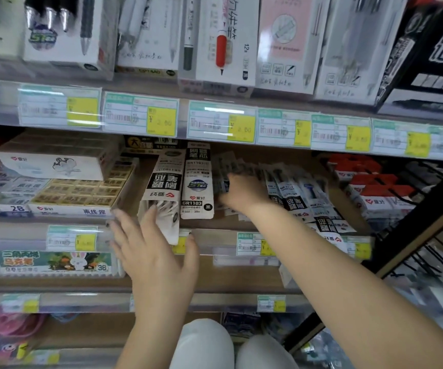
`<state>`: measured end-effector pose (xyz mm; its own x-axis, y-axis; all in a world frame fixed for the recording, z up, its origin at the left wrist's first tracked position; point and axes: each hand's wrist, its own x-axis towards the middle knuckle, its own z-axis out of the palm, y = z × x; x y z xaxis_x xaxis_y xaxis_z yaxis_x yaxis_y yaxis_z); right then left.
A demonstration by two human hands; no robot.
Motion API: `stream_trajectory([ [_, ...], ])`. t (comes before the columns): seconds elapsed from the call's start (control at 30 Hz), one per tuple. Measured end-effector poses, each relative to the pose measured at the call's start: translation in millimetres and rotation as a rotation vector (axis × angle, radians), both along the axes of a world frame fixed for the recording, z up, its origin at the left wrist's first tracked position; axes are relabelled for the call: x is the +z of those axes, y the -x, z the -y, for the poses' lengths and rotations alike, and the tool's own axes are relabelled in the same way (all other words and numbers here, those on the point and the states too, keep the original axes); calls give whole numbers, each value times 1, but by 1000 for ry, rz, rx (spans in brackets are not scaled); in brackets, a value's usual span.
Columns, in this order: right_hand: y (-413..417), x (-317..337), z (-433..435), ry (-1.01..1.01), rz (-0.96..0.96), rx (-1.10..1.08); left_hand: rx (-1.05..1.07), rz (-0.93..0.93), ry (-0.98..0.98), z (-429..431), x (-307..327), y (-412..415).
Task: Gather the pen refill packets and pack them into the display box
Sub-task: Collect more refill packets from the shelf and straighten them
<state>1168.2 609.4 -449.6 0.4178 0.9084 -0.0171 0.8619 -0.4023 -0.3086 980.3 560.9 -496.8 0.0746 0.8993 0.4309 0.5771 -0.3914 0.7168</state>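
Note:
The display box (163,187), white with black labels, lies tilted on the middle shelf with its open end toward me. My left hand (151,249) grips that near end, fingers spread over the opening and thumb under its right corner. A single refill packet (197,182) marked GR1103 lies right beside the box. Farther right, several pen refill packets (295,193) are fanned out loosely across the shelf. My right hand (241,194) reaches into the left end of that pile, its fingers curled over a few blurred packets (221,182).
Flat boxes of erasers (82,190) fill the shelf left of the display box. Red and white packets (369,187) lie at the right beside a black frame post (414,230). The shelf edge carries price labels (249,246). Pen boxes (215,38) stand on the shelf above.

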Motion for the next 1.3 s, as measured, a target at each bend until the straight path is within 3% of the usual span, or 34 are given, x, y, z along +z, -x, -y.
stream_trajectory([
  [0.17,-2,-6,-5,-36,44,-71,-216,21,-273,17,16,-15],
  [0.33,-12,-3,0,-80,227,-129,-321,50,-253,26,15,-22],
  [0.47,-25,-2,2,-157,250,-132,-366,61,-236,29,9,-22],
  [0.73,-52,5,9,-305,-69,-253,-402,46,-235,28,2,-17],
  [1.07,-67,41,96,-533,-348,-240,-511,36,-189,42,-2,-30],
  [1.2,-63,43,136,-556,-351,-120,-542,59,-27,52,-1,-41],
  [1.3,-61,38,153,-515,-343,-30,-571,246,218,61,9,-55],
])
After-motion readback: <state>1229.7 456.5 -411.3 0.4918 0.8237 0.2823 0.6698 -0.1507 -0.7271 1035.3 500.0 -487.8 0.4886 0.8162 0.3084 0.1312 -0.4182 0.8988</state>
